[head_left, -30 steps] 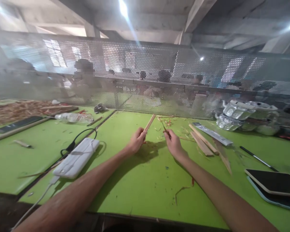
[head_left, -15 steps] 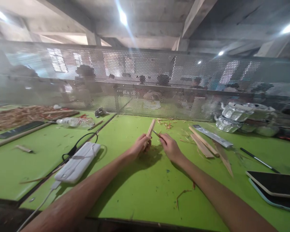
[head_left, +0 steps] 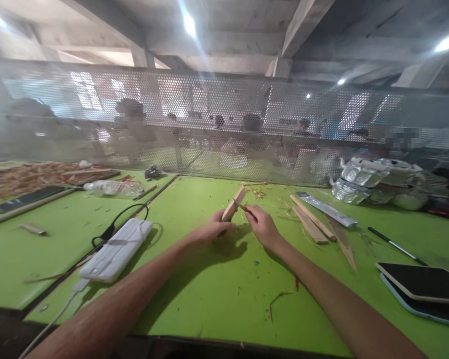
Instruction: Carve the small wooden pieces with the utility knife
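Observation:
My left hand (head_left: pixel 216 228) is closed around the lower end of a pale wood strip (head_left: pixel 238 196), which tilts up and to the right above the green table (head_left: pixel 209 304). My right hand (head_left: pixel 265 228) grips a small knife (head_left: pixel 245 208) by its brown handle. The thin blade points left and lies against the face of the strip. Some fingers of my left hand are hidden behind the palm.
Right of my hands lie wood pieces (head_left: pixel 310 224), a silvery packet (head_left: pixel 325 208), a pen (head_left: pixel 395 245) and a phone (head_left: pixel 421 281). Leftward are a white power bank (head_left: pixel 115 249), a plastic bottle (head_left: pixel 114 188) and wood shavings (head_left: pixel 37 177). A perforated screen (head_left: pixel 209 109) stands behind.
The wood strip has turned so that its broad face shows more and it leans further right. The knife blade has moved from beside the strip onto its face.

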The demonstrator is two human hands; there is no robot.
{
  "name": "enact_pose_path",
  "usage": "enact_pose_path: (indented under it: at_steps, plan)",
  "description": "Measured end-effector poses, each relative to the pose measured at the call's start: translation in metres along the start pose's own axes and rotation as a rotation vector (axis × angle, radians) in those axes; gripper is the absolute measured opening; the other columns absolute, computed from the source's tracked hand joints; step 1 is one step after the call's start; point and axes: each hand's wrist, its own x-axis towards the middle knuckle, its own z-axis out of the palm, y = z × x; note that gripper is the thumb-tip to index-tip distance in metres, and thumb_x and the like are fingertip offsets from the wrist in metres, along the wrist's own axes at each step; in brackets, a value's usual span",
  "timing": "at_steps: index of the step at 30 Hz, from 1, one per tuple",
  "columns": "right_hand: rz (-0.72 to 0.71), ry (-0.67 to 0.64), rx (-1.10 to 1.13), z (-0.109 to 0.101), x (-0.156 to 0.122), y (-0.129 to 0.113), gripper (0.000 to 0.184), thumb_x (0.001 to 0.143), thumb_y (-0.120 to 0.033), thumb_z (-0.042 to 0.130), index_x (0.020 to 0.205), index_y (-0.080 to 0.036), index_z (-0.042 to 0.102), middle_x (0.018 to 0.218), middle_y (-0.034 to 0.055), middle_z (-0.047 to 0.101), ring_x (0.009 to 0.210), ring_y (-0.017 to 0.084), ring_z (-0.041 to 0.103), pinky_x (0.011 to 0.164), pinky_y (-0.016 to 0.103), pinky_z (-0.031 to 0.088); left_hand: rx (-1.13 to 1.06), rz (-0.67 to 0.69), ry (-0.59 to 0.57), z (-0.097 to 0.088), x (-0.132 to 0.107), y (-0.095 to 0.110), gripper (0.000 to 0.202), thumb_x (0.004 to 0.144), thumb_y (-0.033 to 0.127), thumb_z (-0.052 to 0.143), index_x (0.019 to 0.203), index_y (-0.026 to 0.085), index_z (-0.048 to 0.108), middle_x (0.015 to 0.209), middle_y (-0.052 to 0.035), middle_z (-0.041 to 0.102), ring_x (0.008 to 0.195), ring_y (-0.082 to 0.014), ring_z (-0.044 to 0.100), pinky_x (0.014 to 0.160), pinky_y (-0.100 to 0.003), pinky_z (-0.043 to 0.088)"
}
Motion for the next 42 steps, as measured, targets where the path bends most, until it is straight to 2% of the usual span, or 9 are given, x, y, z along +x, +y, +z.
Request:
enact_pose_path:
  at_steps: [7, 10, 13, 16, 20, 26, 31, 37, 42]
  plan:
    - [0.042, -0.068, -0.057, -0.005, 0.003, -0.003, 0.044, 0.106, -0.038, 0.05, 0.13, -0.016, 0.081, 0.119, 0.0156, 0.083, 0.094, 0.03, 0.077, 0.085, 0.045, 0.06, 0.045, -0.04, -0.082, -0.001, -0.003, 0.005, 0.058, 0.086, 0.021, 0.075, 0.14, 0.015, 0.053, 0.076, 0.0058, 0.051, 0.057, -0.0103, 0.047, 0.048, -0.022, 0.04]
    - [0.046, -0.124, -0.104, -0.005, 0.001, -0.005, 0.046, 0.108, -0.048, 0.051, 0.107, -0.018, 0.087, 0.098, 0.0122, 0.085, 0.08, 0.026, 0.075, 0.072, 0.037, 0.056, 0.044, -0.075, -0.039, 0.0, -0.002, 0.006, 0.046, 0.09, 0.022, 0.074, 0.132, 0.015, 0.057, 0.068, 0.007, 0.051, 0.052, -0.0098, 0.045, 0.046, -0.021, 0.037]
    - [0.027, -0.165, -0.175, -0.003, -0.001, -0.007, 0.065, 0.11, -0.062, 0.044, 0.081, -0.018, 0.082, 0.069, 0.0073, 0.075, 0.059, 0.02, 0.063, 0.059, 0.031, 0.043, 0.045, -0.055, 0.012, 0.001, 0.0, 0.006, 0.031, 0.09, 0.022, 0.076, 0.115, 0.015, 0.061, 0.066, 0.0059, 0.053, 0.052, -0.0093, 0.045, 0.045, -0.02, 0.036]
    - [0.044, -0.112, -0.168, 0.0, -0.003, -0.011, 0.074, 0.109, -0.071, 0.037, 0.078, -0.018, 0.078, 0.062, 0.0048, 0.068, 0.055, 0.019, 0.057, 0.054, 0.029, 0.034, -0.007, -0.025, 0.006, 0.0, 0.0, 0.006, 0.037, 0.083, 0.015, 0.082, 0.114, 0.013, 0.062, 0.072, 0.0043, 0.058, 0.055, -0.0085, 0.049, 0.047, -0.019, 0.04]
    - [0.095, -0.091, -0.1, 0.0, -0.002, -0.011, 0.075, 0.107, -0.077, 0.036, 0.084, -0.019, 0.078, 0.064, 0.0041, 0.068, 0.054, 0.019, 0.057, 0.051, 0.029, 0.035, -0.084, -0.069, 0.0, 0.003, -0.003, 0.008, 0.057, 0.086, 0.008, 0.077, 0.139, 0.011, 0.055, 0.075, 0.0025, 0.061, 0.057, -0.0118, 0.057, 0.049, -0.021, 0.048]
    - [0.003, -0.081, -0.032, 0.002, -0.002, -0.004, 0.055, 0.109, -0.062, 0.048, 0.104, -0.021, 0.085, 0.097, 0.0121, 0.084, 0.084, 0.029, 0.077, 0.073, 0.042, 0.061, -0.164, -0.079, 0.016, 0.009, -0.005, 0.01, 0.042, 0.095, 0.01, 0.074, 0.133, 0.016, 0.057, 0.072, 0.004, 0.06, 0.051, -0.0088, 0.053, 0.044, -0.017, 0.045]
    - [-0.127, -0.082, 0.007, 0.007, -0.003, -0.003, 0.041, 0.108, -0.043, 0.053, 0.132, -0.025, 0.081, 0.124, 0.0112, 0.083, 0.106, 0.031, 0.081, 0.094, 0.053, 0.066, -0.23, -0.041, -0.035, 0.006, -0.004, 0.009, 0.024, 0.095, 0.022, 0.082, 0.112, 0.018, 0.065, 0.066, 0.0056, 0.056, 0.048, -0.0053, 0.045, 0.04, -0.014, 0.035]
    - [-0.258, -0.082, -0.231, 0.003, -0.003, 0.0, 0.039, 0.109, -0.028, 0.052, 0.135, -0.019, 0.08, 0.123, 0.0136, 0.083, 0.097, 0.028, 0.083, 0.079, 0.043, 0.07, -0.335, -0.081, -0.07, 0.007, -0.009, 0.013, 0.02, 0.094, 0.016, 0.08, 0.1, 0.018, 0.06, 0.065, 0.0067, 0.053, 0.049, -0.0047, 0.043, 0.043, -0.014, 0.036]
    - [-0.26, -0.067, -0.462, 0.002, -0.003, 0.0, 0.04, 0.108, -0.02, 0.053, 0.139, -0.02, 0.079, 0.116, 0.0116, 0.085, 0.084, 0.024, 0.082, 0.067, 0.03, 0.062, -0.335, -0.119, -0.092, 0.008, -0.01, 0.012, 0.02, 0.098, 0.025, 0.076, 0.099, 0.018, 0.057, 0.065, 0.0076, 0.049, 0.049, -0.0053, 0.042, 0.045, -0.016, 0.036]
